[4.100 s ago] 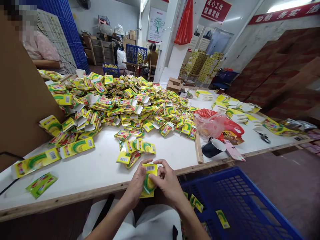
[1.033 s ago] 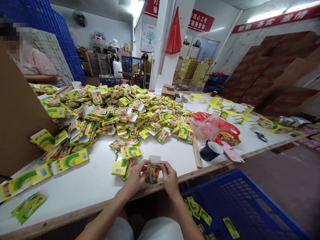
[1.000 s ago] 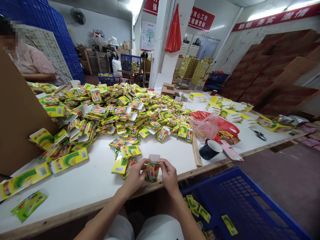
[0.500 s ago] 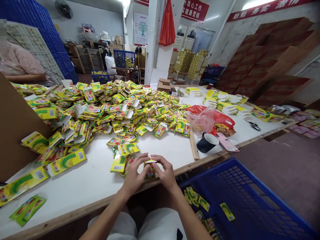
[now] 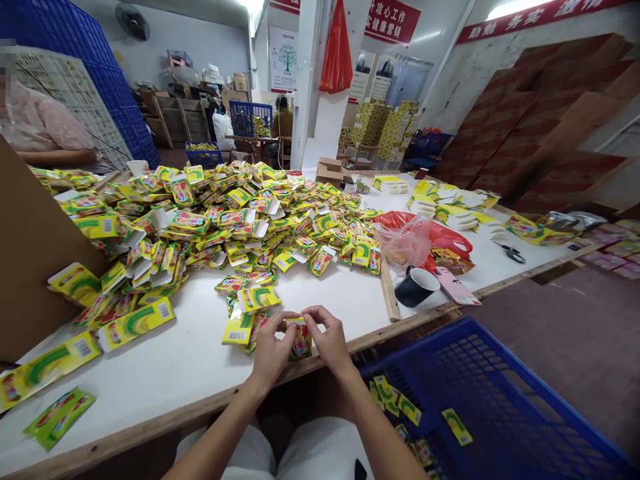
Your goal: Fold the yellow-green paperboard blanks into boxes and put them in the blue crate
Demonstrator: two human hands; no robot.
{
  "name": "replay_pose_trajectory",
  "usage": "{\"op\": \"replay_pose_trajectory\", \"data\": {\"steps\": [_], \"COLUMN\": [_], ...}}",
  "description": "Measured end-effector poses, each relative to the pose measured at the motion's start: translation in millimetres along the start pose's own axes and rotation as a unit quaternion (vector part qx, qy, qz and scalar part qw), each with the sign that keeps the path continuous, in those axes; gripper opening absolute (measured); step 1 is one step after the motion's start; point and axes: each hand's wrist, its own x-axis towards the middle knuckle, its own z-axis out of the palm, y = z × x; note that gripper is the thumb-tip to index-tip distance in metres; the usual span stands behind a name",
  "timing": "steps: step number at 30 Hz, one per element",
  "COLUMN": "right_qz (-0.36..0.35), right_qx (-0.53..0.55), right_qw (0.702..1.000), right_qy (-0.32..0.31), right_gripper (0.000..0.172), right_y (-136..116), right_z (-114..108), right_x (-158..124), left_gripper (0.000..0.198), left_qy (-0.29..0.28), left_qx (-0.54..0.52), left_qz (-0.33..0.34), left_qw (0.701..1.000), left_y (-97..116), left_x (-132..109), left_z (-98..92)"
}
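Left grip (image 5: 271, 343), right grip (image 5: 327, 337) pinching top edge; small box (image 5: 303, 341) between.

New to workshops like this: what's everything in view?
table: one, white, centre
held packet: one, multicoloured, over table's near edge
packet heap: uncountable, mostly yellow, tabletop
flat sachets: apparently two, green, near left
mug: one, dark, table's right
flat item: one, pink, beside mug
plastic bagging: uncertain, red and clear, behind mug
scissors: one, dark, right tabletop
card pieces: several, yellow/white, right tabletop
large basket: one, blue, lower right
cartons: many, brown, right wall
crates: many, blue/white, left back
co-workers: two, pink/brown clothes, background
left hand, right hand: one each, bare, at held packet
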Motion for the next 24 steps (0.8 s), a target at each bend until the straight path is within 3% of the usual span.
{"op": "replay_pose_trajectory", "data": {"steps": [12,24], "right_qz": [-0.045,0.004], "right_qx": [-0.131,-0.065], "right_qw": [0.988,0.984], "right_qy": [-0.072,-0.165], "right_gripper": [0.013,0.013], "right_y": [1,-7], "right_z": [-8,-17], "right_x": [11,31], "left_gripper": [0.017,0.019], "left_qy": [-0.015,-0.028], "left_qx": [0.042,-0.019], "left_qz": [-0.005,-0.031], "left_qw": [0.999,0.999], "left_y": [-4,-11], "left_x": [2,3], "left_z": [1.7,-1.2]}}
